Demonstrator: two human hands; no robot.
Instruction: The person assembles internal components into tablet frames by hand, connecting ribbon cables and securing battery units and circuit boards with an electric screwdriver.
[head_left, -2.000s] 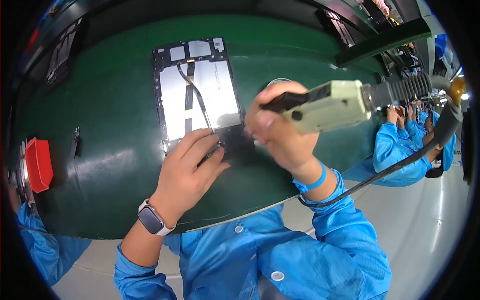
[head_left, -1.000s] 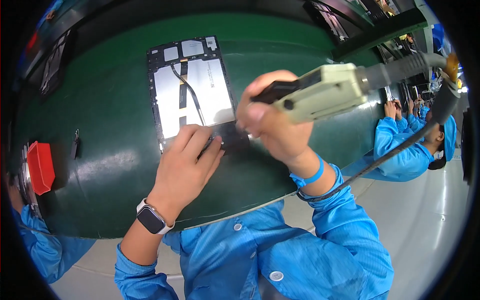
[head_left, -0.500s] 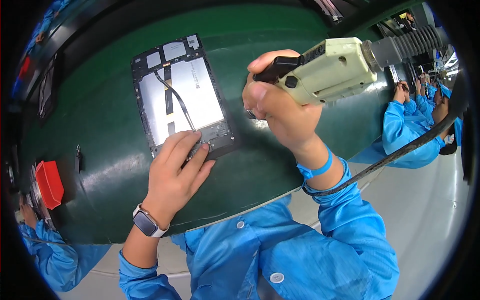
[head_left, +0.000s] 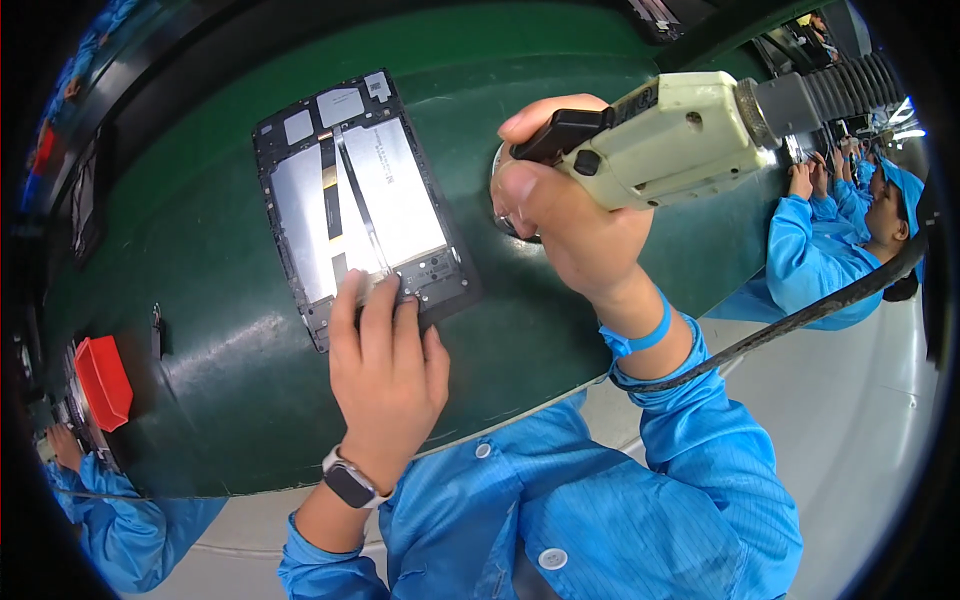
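An opened tablet (head_left: pixel 398 215) lies with its inner side up on the green table, its silver plate and black frame exposed. A narrow dark flex cable (head_left: pixel 357 190) runs lengthwise over the plate. My left hand (head_left: pixel 388 370) is open, its outstretched fingertips resting on the tablet's near end, beside the cable's lower end. My right hand (head_left: pixel 570 215) is closed around a pale green electric screwdriver (head_left: pixel 670 140) with a black lever, held right of the tablet. Its working tip is hidden below my hand.
A red bin (head_left: pixel 103 382) stands at the left edge, near a small dark tool (head_left: pixel 156 332). A thick black cable (head_left: pixel 800 315) crosses at right, close to my right forearm. Co-workers in blue sit at right (head_left: pixel 830 250) and lower left (head_left: pixel 125 530).
My left hand has shifted right and nearer to me, with its fingers now straighter. The flex cable's upper end has moved right, so it lies straighter. My right hand has hardly moved.
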